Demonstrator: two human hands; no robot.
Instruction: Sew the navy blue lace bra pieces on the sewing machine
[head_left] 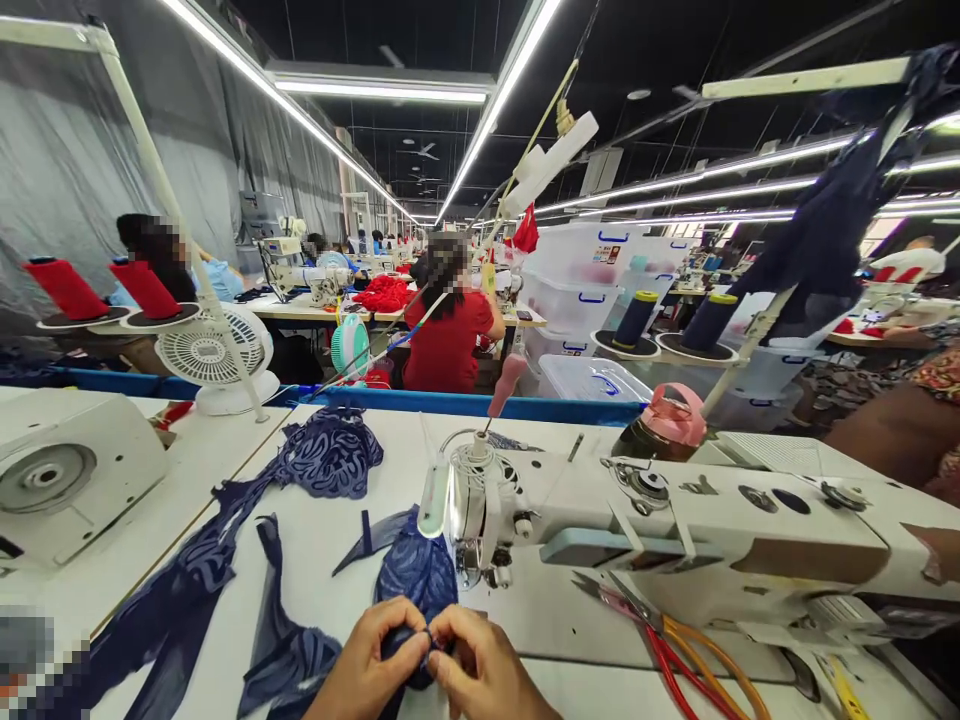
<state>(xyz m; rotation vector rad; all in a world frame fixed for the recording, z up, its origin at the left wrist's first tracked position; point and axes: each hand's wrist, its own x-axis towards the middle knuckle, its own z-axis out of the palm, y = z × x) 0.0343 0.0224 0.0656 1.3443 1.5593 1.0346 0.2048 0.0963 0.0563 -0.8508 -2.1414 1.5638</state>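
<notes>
Both hands meet at the bottom centre, in front of the sewing machine [487,510]. My left hand [379,650] pinches the edge of a navy patterned fabric piece [418,575] between thumb and fingers. Right beside it, my right hand [484,660] is closed on the same edge, fingertips almost touching the left ones. The far part of the piece lies on the table by the needle area, partly hidden by the machine head. More navy fabric pieces [330,455] lie to the left, some in a long trailing strip.
Scissors with red and orange handles [675,650] lie on the machine bed at right. A pink-lidded jug [671,420] stands behind the machine. At left are a white fan [214,350] and another machine [67,480]. Navy thread cones [634,320] sit on a stand. A person in red [454,335] sits ahead.
</notes>
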